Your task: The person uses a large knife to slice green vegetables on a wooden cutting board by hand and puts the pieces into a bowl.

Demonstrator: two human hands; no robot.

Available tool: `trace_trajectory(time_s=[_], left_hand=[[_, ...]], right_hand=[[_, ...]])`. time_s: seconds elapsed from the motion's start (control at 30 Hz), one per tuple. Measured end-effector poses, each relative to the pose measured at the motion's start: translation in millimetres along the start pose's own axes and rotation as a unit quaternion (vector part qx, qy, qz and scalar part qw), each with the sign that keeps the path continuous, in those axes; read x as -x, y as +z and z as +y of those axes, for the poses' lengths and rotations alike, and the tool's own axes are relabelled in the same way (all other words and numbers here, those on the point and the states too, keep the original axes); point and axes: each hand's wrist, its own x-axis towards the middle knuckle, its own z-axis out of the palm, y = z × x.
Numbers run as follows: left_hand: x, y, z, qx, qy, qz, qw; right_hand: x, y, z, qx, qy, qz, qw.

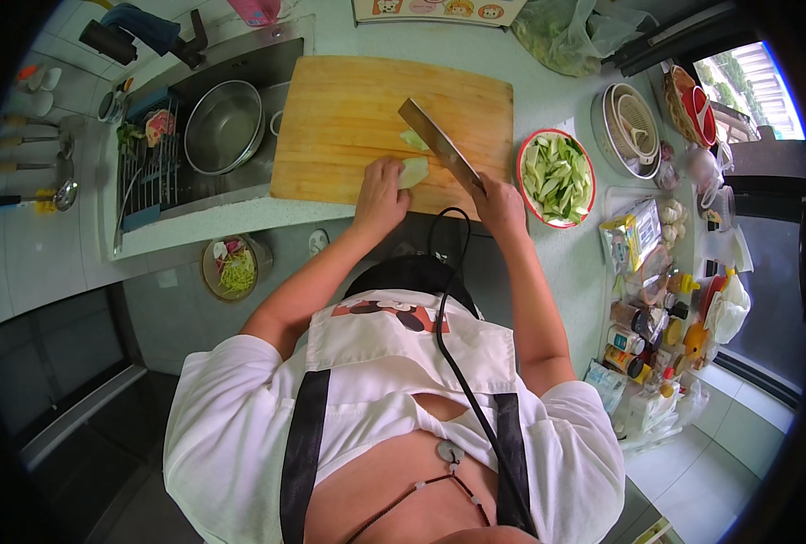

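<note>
A broad wooden cutting board point(330, 109) lies on the counter in front of me. My right hand point(501, 207) grips a cleaver point(439, 140) by its handle, the blade slanting away to the upper left over the board. At the board's near edge, my left hand point(383, 192) has its fingers closed on a pale green vegetable piece point(413, 172), left of the blade. Another cut slice point(413, 140) lies farther up, partly hidden by the blade. Right of the board, a red-rimmed plate point(592, 172) holds a heap of pale green vegetable slices point(555, 177).
On the left, the sink point(281, 68) holds a metal bowl point(224, 127) and a drying rack point(154, 150). Below stands a bin point(211, 281) with scraps. Nested colanders point(627, 127), a bag of greens point(571, 36) and several condiment bottles point(625, 340) crowd the right counter. A black cord point(457, 363) hangs before me.
</note>
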Motion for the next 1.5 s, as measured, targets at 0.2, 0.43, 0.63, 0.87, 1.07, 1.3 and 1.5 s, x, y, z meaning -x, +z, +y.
trace_trajectory(time_s=[0.2, 0.43, 0.63, 0.87, 1.07, 1.3, 1.5], left_hand=[[-9, -14, -3, -0.105, 0.051, 0.01, 0.993], [-11, -11, -8, -0.122, 0.084, -0.004, 0.989], [-11, -10, -16, -0.075, 0.098, -0.013, 0.992], [-8, -1, -27, -0.055, 0.127, 0.009, 0.99], [-2, -6, -24, -0.06, 0.132, -0.003, 0.989], [1, -31, -14, -0.02, 0.141, -0.027, 0.989], [-20, -25, -14, -0.079, 0.055, -0.096, 0.991]], right_hand=[[6, -2, 2, 0.005, -0.006, 0.003, 1.0], [10, -17, -6, 0.024, -0.082, -0.018, 0.996], [-1, -34, -12, 0.061, -0.097, -0.069, 0.991], [-31, -21, -8, 0.104, -0.124, -0.132, 0.978], [-49, 17, -34, 0.118, -0.127, -0.116, 0.978], [-38, 14, -23, 0.044, -0.068, -0.054, 0.995], [-22, 9, -10, 0.033, -0.063, -0.055, 0.996]])
